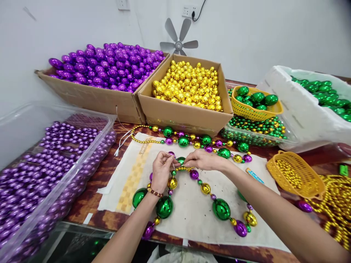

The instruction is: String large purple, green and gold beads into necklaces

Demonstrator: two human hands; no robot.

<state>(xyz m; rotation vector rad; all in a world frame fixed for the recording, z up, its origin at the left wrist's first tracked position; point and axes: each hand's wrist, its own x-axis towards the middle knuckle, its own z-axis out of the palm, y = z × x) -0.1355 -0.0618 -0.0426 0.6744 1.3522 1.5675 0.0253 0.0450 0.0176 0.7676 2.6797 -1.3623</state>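
Observation:
My left hand [161, 170], a beaded bracelet at its wrist, is closed in a pinch on the cord of a bead necklace. A short white length of cord [173, 165] shows at its fingertips. Opposite it, my right hand [203, 160] also pinches the string, though the exact spot is hidden by its fingers. Small gold beads [183, 168] run just below both hands. The necklace hangs down both sides in purple, gold and large green beads [221, 209], lying on a pale cloth [192, 223]. Behind the hands lies another bead necklace [183, 141].
Boxes of purple beads [109, 67] and gold beads [192, 86] stand at the back. A clear bin [109, 120] of purple beads is left. At right are yellow baskets [309, 190], a foam box [290, 106], gold bead strands [336, 204] and a blue-labelled tube [254, 175].

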